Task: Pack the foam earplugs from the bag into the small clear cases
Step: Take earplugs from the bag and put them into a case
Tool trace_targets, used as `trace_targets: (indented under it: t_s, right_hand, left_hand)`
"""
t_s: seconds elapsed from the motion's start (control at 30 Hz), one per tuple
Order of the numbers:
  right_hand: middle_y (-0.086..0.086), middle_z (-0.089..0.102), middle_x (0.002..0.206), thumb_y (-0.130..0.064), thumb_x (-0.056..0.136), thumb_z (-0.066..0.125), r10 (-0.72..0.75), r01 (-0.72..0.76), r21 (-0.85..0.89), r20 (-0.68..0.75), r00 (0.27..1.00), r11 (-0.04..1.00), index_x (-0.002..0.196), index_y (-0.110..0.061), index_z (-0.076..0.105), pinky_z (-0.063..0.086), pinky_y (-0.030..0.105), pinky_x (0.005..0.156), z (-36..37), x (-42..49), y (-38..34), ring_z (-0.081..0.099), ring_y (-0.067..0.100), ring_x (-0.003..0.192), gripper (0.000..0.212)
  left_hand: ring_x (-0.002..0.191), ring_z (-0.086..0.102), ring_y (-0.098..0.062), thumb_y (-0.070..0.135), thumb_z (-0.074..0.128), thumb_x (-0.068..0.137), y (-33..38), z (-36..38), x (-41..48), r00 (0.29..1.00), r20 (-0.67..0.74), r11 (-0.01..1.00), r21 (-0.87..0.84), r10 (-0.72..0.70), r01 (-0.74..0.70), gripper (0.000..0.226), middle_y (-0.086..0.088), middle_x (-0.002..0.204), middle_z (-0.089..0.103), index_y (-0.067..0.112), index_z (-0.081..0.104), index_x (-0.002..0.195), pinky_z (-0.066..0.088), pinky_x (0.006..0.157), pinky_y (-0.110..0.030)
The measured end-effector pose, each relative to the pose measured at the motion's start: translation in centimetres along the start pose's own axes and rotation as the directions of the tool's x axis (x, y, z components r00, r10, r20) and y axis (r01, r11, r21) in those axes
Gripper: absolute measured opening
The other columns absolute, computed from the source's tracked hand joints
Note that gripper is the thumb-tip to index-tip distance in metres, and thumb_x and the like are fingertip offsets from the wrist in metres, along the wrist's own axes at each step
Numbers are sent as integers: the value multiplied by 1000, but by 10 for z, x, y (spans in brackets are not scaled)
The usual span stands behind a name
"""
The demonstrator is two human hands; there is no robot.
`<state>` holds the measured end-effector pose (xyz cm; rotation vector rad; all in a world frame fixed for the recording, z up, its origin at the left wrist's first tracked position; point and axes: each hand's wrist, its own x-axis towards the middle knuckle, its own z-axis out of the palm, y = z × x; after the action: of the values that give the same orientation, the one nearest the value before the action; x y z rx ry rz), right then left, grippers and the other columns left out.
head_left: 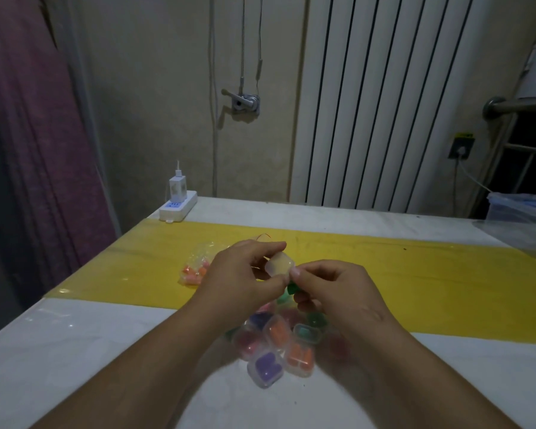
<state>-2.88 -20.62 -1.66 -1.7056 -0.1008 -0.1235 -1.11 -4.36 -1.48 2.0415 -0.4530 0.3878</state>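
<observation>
The white counter (75,335) fills the lower half of the view, with a broad yellow strip (415,274) running across it. Behind it a ribbed white radiator (384,103) stands against the wall, and a purple curtain (28,150) hangs at the left. A power strip (177,209) with a charger plugged in sits at the counter's far left corner.

Both forearms reach in from the bottom edge, and the hands meet above the yellow strip. A pile of filled cases (276,345), holding orange, purple, red and green plugs, lies on the counter just below and between the wrists. The bag (195,267), with orange earplugs inside, lies on the yellow strip just left of the left hand (242,274).

The left hand's fingers and thumb are curled round a clear case (279,264), held off the counter. Whether its lid is open cannot be told. The right hand (338,289) has its fingers curled, the thumb tip touching the case's near corner. A green earplug (291,289) is pinched just under that thumb, directly below the case.
</observation>
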Motion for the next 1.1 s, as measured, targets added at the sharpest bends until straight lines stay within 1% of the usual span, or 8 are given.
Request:
trace_targets:
  t_s: [0.13,0.27,0.4,0.6,0.7,0.77,0.93,1.1]
  right_hand:
    - [5,71,65,-20,86,71,-24,20,-107,-38,999,994,76,-15,78,49,25,56,2,3,3,59,11,55,14]
    - [3,68,60,-18,87,70,40,-41,-20,-92,995,999,73,-13,78,50,31,58,1,9,6,58,16,54,17]
    - [2,70,61,-15,87,70,57,-54,37,-95,994,998,78,-10,77,50,22,54,-3,9,3,60,10,53,13]
    - [6,72,66,-13,87,70,49,-45,40,-93,994,998,78,-10,77,52,23,56,-3,10,6,63,12,57,11]
    - [5,71,64,-12,87,69,34,-31,32,-91,995,999,78,-10,77,53,25,58,-4,11,7,64,12,58,12]
    - [3,70,63,-13,88,69,25,-23,21,-89,996,1000,80,-10,77,54,25,59,-3,11,7,64,11,58,12]
    - [3,71,65,-11,88,68,21,-16,49,-85,996,999,82,-9,77,55,24,60,-2,10,5,65,11,59,11]
    - [1,75,73,-3,84,70,-73,85,45,-214,974,995,79,-19,76,58,24,64,-9,8,0,70,16,66,18]
  left_hand:
    - [84,65,3,18,69,84,-3,1,0,999,-32,1000,20,-15,16,35,14,96,69,30,68,117,54,76,-15]
    - [74,68,-13,7,46,97,1,1,3,989,-41,948,-295,-139,121,35,-2,88,70,32,68,107,60,78,-38]
    - [76,69,-22,-6,33,97,5,-4,4,984,5,889,-428,-178,163,44,-11,101,65,21,67,104,61,73,-36]
    - [79,71,-18,-9,55,87,3,-5,4,976,69,902,-372,-209,219,34,-2,101,67,16,71,101,60,76,-30]
    - [81,67,-3,1,72,80,3,-5,1,982,96,969,-168,-165,180,34,11,98,69,29,70,100,58,77,-21]
    - [81,64,2,4,75,78,5,-4,1,988,87,987,-90,-125,133,37,13,97,69,34,68,98,54,75,-15]
    - [82,64,2,6,78,75,4,-5,2,990,47,988,-68,-133,136,39,15,94,70,36,68,97,56,78,-19]
    - [77,65,-3,4,79,73,0,-4,4,990,-3,986,-89,-143,142,38,11,93,71,30,71,99,52,74,-16]
